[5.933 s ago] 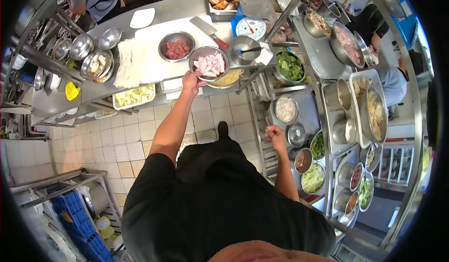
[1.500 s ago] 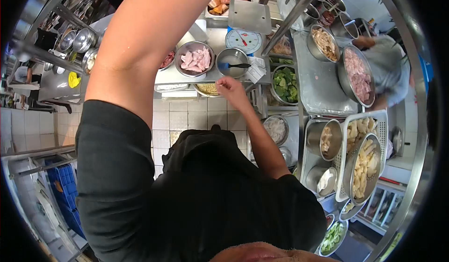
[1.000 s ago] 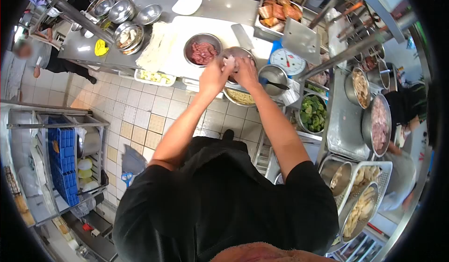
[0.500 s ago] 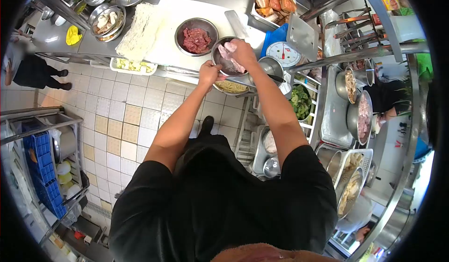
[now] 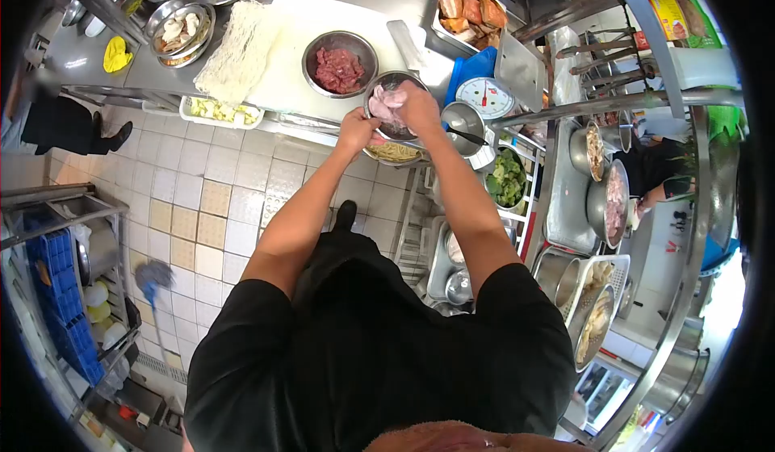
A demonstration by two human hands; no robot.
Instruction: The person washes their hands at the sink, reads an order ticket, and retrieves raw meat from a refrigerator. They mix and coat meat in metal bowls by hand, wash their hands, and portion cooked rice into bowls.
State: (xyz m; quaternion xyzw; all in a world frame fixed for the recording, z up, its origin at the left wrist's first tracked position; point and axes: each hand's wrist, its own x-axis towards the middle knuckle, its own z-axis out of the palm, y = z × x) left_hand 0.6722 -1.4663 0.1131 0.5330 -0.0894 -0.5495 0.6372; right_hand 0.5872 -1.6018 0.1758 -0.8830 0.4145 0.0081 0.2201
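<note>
My left hand (image 5: 358,131) grips the near left rim of a metal bowl (image 5: 397,131) at the counter's front edge. Inside that bowl my right hand (image 5: 419,109) is closed on pale pink meat (image 5: 387,103). A second metal bowl with dark red meat (image 5: 339,70) stands just to the left on the white board (image 5: 286,97). Right of my right hand is a metal pot (image 5: 464,121) with a black-handled utensil (image 5: 468,136) in it. Behind the pot stands a dial scale (image 5: 485,97). A cleaver (image 5: 405,44) lies behind the meat bowl.
White noodle-like strands (image 5: 234,56) and stacked bowls (image 5: 179,36) are on the left. A tray of roasted meat (image 5: 473,14) is at the back. Greens (image 5: 507,179) sit at the right. A mop (image 5: 153,274) stands on the floor; people are at both sides.
Earlier my left hand held the bowl alone and my right hand was away from it; now both are at the bowl. Since the last frame the view has shifted slightly and a mop has appeared.
</note>
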